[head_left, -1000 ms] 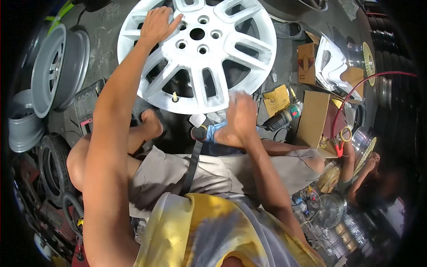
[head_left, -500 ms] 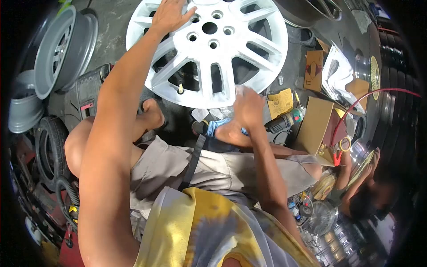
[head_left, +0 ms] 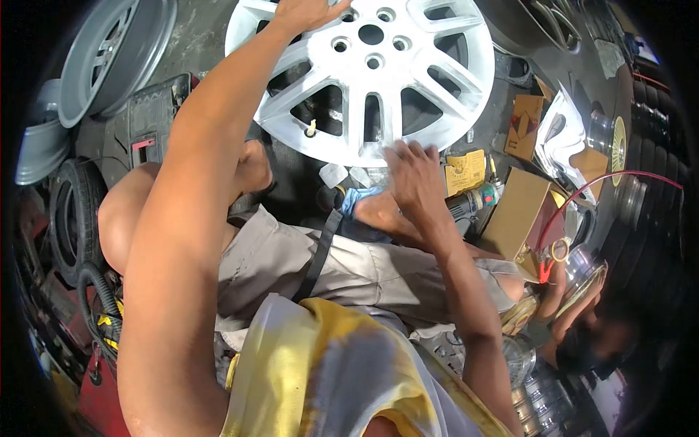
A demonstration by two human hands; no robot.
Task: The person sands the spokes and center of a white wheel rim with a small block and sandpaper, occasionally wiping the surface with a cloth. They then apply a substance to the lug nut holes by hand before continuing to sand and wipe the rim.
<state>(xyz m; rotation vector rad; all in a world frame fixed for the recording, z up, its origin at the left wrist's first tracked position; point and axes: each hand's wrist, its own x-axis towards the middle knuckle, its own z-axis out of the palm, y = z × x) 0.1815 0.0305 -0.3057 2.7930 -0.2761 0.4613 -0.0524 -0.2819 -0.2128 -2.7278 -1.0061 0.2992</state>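
A white alloy wheel rim [head_left: 354, 109] lies face up in front of me, with patchy white on its spokes and a valve stem [head_left: 311, 129] near its close edge. My left hand [head_left: 312, 13] rests flat on the rim near the hub holes, fingers spread, partly cut off by the top of the view. My right hand [head_left: 416, 175] is at the rim's near edge, its fingers bent together over the outer lip and a little blurred. Whatever is beneath those fingertips is hidden. Small pale sheets [head_left: 335, 175] lie just below the rim, beside a blue cloth [head_left: 357, 199] by my foot.
A green-and-grey power tool [head_left: 477, 200] and a yellow packet [head_left: 464, 171] lie right of my right hand. Beyond stand an open cardboard box [head_left: 515, 211] and a red hose [head_left: 604, 175]. Grey wheels [head_left: 95, 65] and a tyre [head_left: 76, 218] stand left. Another person [head_left: 582, 328] handles a wheel at right.
The view has shifted, so the rim sits slightly higher and further right. My right hand has turned at the near edge, fingers now pointing up over the lip. My left hand stays on the rim.
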